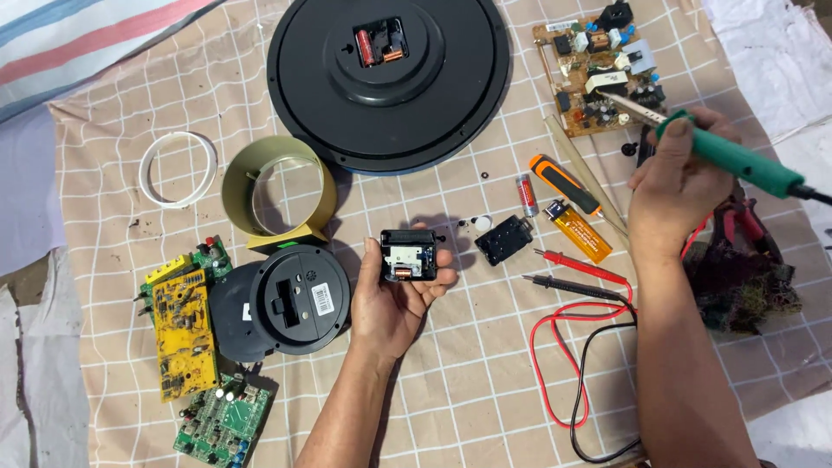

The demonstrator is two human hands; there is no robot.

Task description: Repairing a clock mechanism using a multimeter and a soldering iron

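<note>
Gripping clock module in left hand, right hand w/ soldering iron.

We see bare cloth near, between the arms; probe leads block right, boards left.

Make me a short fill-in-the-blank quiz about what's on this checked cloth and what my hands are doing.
1. The left hand holds a small black ____ mechanism with its inside showing.
2. The right hand grips a soldering iron with a ____ handle.
3. The iron's tip rests on the tan ____ board.
4. The lighter beside the screwdriver is ____ in colour.

Missing words: clock; green; circuit; orange
</note>
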